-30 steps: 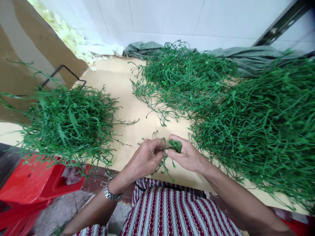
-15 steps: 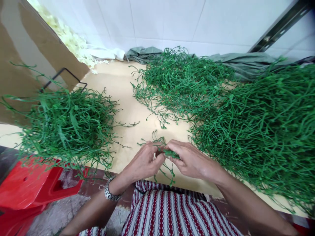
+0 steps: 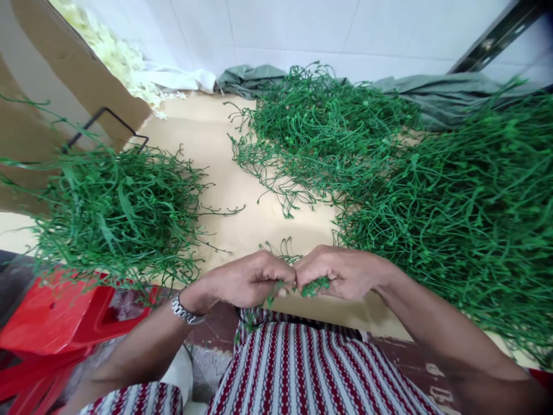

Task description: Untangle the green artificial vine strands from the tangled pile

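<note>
Close to the table's front edge, my left hand (image 3: 248, 281) and my right hand (image 3: 345, 272) meet knuckle to knuckle, both closed. Thin green stems with knobbed tips, probably plastic flower stems, are gripped in them. A short green bunch (image 3: 316, 286) pokes from under my right fingers, and some green pieces (image 3: 271, 298) hang below my left fingers. Just beyond the knuckles, a few stem tips (image 3: 283, 248) show over the tabletop. My fingers hide most of what they grip, so I cannot tell whether both hold the same bunch.
A stem heap (image 3: 129, 213) lies at the left, partly overhanging the edge. Larger piles lie at the back (image 3: 319, 127) and right (image 3: 466, 225). A cardboard box (image 3: 52, 75) leans behind a black wire bracket (image 3: 106, 112). A red plastic stool (image 3: 56, 317) stands below left.
Both hands have curled into tighter fists and pressed together, with wrists turned. The stems dangling between them are now mostly hidden. The side and back piles look the same, and the view has shifted slightly.
</note>
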The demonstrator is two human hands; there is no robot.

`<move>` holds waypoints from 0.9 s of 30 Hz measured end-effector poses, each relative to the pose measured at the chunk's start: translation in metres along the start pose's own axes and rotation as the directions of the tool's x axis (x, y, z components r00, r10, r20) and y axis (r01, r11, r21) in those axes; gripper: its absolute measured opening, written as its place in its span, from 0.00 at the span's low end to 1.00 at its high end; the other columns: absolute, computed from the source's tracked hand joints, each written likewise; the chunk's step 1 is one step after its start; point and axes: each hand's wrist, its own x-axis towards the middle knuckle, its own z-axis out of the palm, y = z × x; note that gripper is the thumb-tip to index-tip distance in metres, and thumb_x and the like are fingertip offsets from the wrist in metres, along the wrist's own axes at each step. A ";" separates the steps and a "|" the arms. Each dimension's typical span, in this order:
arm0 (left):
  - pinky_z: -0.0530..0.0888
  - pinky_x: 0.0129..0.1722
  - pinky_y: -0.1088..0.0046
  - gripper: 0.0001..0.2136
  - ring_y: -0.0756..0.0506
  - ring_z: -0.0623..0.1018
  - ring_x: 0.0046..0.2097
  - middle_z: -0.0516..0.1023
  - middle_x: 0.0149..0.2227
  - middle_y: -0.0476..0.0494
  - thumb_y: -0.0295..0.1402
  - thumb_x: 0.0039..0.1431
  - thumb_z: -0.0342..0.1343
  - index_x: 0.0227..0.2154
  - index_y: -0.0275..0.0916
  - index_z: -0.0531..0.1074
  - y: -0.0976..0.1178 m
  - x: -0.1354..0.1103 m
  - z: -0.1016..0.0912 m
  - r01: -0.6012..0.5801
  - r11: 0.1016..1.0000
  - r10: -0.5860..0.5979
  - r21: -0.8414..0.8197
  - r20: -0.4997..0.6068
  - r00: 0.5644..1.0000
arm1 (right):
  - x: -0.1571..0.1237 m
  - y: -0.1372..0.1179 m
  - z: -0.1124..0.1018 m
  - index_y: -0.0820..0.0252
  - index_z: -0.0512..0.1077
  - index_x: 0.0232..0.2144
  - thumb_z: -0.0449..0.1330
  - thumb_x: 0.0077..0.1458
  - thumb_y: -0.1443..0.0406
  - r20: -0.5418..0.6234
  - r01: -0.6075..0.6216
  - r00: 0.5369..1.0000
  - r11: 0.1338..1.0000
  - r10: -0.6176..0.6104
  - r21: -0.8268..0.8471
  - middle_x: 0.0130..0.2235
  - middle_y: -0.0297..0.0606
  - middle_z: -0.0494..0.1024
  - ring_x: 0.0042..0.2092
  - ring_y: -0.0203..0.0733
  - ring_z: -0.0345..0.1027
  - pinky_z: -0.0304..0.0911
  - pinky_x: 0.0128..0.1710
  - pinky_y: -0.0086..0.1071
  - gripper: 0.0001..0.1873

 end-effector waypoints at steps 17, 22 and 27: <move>0.62 0.27 0.76 0.08 0.53 0.65 0.26 0.68 0.24 0.51 0.34 0.45 0.61 0.24 0.35 0.72 -0.018 0.014 0.016 -0.225 0.849 -0.235 -0.477 -0.724 0.648 | 0.020 0.010 0.038 0.62 0.64 0.32 0.58 0.50 0.57 -0.587 -0.092 0.699 0.867 0.407 0.491 0.23 0.26 0.56 0.24 0.29 0.48 0.48 0.22 0.25 0.13; 0.63 0.25 0.77 0.08 0.55 0.65 0.24 0.67 0.24 0.51 0.34 0.44 0.63 0.24 0.34 0.73 -0.018 0.017 0.022 -0.246 0.811 -0.271 -0.531 -0.713 0.646 | 0.021 0.013 0.045 0.61 0.61 0.25 0.58 0.49 0.61 -0.619 -0.062 0.649 0.842 0.442 0.536 0.22 0.26 0.54 0.24 0.29 0.47 0.47 0.23 0.25 0.11; 0.62 0.26 0.77 0.09 0.54 0.66 0.26 0.68 0.24 0.50 0.34 0.48 0.60 0.28 0.33 0.71 -0.018 0.010 0.019 -0.124 0.857 -0.285 -0.500 -0.661 0.695 | 0.016 0.014 0.048 0.62 0.66 0.28 0.59 0.48 0.64 -0.666 -0.117 0.602 0.873 0.441 0.473 0.24 0.29 0.61 0.26 0.30 0.53 0.52 0.25 0.25 0.07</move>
